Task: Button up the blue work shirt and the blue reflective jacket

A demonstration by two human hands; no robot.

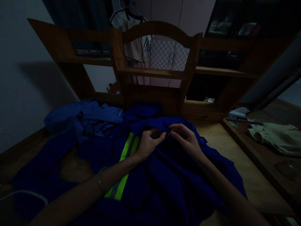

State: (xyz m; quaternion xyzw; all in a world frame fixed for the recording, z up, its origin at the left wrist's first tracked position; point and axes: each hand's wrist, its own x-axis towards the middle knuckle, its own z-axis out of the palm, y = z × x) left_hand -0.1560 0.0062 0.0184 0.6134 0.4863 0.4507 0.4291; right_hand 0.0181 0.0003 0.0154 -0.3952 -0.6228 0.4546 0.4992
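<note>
A dark blue work jacket (164, 179) with a yellow-green and grey reflective strip (124, 166) lies spread in front of me. My left hand (150, 142) pinches the edge of its cloth, thumb pointing right, with the other fingers partly under the fabric. Just to the right, my right hand (184, 138) pinches the same edge between thumb and fingers. The two sets of fingertips nearly meet. Whatever small part lies between them is too dark to make out. A round button or snap (202, 140) shows on a tab right of my right hand.
A lighter blue garment (94, 117) is heaped at the left. Behind stands a wooden shelf unit (152, 73) with hanging clothes (136, 40) beyond it. On the right, a wooden ledge (256, 160) bears a folded pale green cloth (277, 136). A white cord (28, 192) is at lower left.
</note>
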